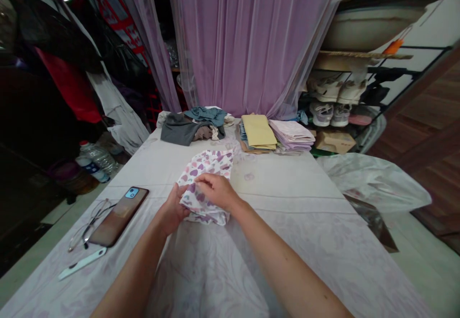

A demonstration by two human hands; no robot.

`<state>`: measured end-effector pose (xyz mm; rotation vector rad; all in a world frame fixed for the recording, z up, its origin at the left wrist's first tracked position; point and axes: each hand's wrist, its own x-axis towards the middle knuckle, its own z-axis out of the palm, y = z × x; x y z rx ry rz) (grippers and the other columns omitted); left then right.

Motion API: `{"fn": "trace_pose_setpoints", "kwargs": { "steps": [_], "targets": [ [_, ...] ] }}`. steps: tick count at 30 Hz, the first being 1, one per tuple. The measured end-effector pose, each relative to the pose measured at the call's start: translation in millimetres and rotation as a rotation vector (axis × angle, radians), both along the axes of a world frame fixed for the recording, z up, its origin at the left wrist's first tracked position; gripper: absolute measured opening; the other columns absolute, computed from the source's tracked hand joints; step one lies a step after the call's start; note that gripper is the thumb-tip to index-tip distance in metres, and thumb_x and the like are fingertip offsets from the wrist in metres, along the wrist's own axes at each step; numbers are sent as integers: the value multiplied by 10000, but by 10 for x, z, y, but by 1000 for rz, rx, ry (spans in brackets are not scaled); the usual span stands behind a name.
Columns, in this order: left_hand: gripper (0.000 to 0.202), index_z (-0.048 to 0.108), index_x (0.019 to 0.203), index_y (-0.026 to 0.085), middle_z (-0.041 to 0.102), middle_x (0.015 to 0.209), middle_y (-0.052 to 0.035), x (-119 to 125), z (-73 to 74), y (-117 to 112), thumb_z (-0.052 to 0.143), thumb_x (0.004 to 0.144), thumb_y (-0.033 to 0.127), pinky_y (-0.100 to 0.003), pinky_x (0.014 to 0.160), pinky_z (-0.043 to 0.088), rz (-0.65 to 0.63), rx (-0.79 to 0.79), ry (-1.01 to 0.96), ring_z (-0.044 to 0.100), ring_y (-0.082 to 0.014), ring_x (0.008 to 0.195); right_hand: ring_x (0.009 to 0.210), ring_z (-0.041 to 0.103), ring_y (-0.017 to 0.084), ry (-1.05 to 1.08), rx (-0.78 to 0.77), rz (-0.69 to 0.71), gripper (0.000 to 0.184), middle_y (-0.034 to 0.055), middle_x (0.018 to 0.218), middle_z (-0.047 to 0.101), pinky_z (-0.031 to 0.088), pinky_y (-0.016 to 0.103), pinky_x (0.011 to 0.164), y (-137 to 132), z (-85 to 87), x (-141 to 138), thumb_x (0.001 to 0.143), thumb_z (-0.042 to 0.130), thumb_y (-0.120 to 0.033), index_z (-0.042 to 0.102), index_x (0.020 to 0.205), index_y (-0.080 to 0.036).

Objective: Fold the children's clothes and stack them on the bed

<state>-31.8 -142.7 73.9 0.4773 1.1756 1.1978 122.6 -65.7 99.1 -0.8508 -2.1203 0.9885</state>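
Heart-print cloth [215, 161]: loosely folded
Left hand [174, 210]: closed on its edge
Right hand [218, 191]: half-curled over it, can't tell if pinching

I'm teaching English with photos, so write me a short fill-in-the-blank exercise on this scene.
The left hand and right hand are on a cloth printed with ____ shapes.
The phone lies on the person's ____ side.
The top of the left folded stack is ____.

Missing words: heart; left; yellow.
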Motion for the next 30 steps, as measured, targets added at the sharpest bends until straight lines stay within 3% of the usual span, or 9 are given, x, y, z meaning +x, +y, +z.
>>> {"fn": "trace_pose_setpoints", "kwargs": {
  "steps": [3, 6, 8, 10, 15, 18, 22, 26, 30],
  "targets": [
    [432, 594, 1173, 206, 693, 991, -45, -32, -24, 1, 653, 812, 436, -236, 618, 531, -17, 2, 188, 664, -151, 759, 871, 645, 175, -92, 83, -248, 237, -4, 930, 722, 496, 286, 807, 474, -77, 216, 842, 504, -196, 699, 965, -254],
    [444, 622, 1110, 193, 667, 844, -1, -21, -104, 52, 725, 701, 330, -207, 534, 482, -38, -2, 477, 618, -127, 650, 1123, 571, 209, -222, 250, -438, 465, 52, 1208, 642, 440, 330, 984, 985, -172, 484, 745, 493, -56, 659, 1138, -241],
    [345, 637, 992, 175, 610, 668, 34, -13, -179, 80, 692, 681, 316, -207, 502, 452, -60, -26, 591, 570, -118, 561, 1183, 537, 222, -345, 256, -441, 535, 60, 1295, 587, 418, 343, 1021, 1263, -242, 637, 707, 523, -37, 645, 1184, -247],
    [239, 615, 852, 179, 537, 558, 60, -10, -250, 81, 651, 676, 336, -209, 497, 433, -87, -10, 615, 529, -109, 508, 1180, 537, 226, -434, 259, -396, 448, 56, 1267, 600, 416, 348, 1019, 1478, -287, 751, 705, 551, -53, 690, 1085, -245],
    [200, 524, 736, 202, 476, 552, 78, -45, -269, -11, 594, 673, 379, -218, 513, 431, -94, 38, 601, 492, -96, 491, 921, 620, 193, -556, 273, -203, 222, 34, 967, 699, 464, 294, 843, 1793, -151, 813, 768, 576, -149, 714, 928, -217],
    [202, 551, 849, 208, 551, 627, 55, -133, -177, -74, 546, 706, 350, -245, 545, 460, -124, 12, 676, 557, -131, 552, 812, 618, 180, -629, 271, -140, 189, 17, 892, 718, 443, 262, 745, 1881, 46, 591, 805, 587, -219, 717, 942, -233],
    [359, 556, 1093, 211, 683, 821, -7, -341, -49, -156, 508, 744, 278, -262, 614, 459, -182, -36, 999, 643, -181, 703, 964, 616, 199, -570, 404, -53, 225, 34, 1021, 726, 423, 273, 839, 1923, 200, -26, 842, 563, -241, 717, 1006, -236],
    [496, 488, 1285, 201, 716, 1000, -87, -517, 19, -247, 481, 793, 263, -315, 718, 452, -272, -218, 1328, 677, -244, 859, 1049, 616, 204, -644, 378, 40, 273, 41, 1108, 717, 414, 276, 900, 1926, 72, -615, 844, 561, -226, 713, 1069, -251],
    [503, 492, 1325, 209, 712, 1083, -122, -568, 47, -268, 490, 835, 321, -355, 794, 450, -335, -345, 1479, 671, -288, 981, 991, 649, 217, -706, 301, 76, 310, 66, 1121, 717, 451, 276, 845, 1996, -150, -802, 774, 627, -202, 731, 1064, -242]
  ]
}}
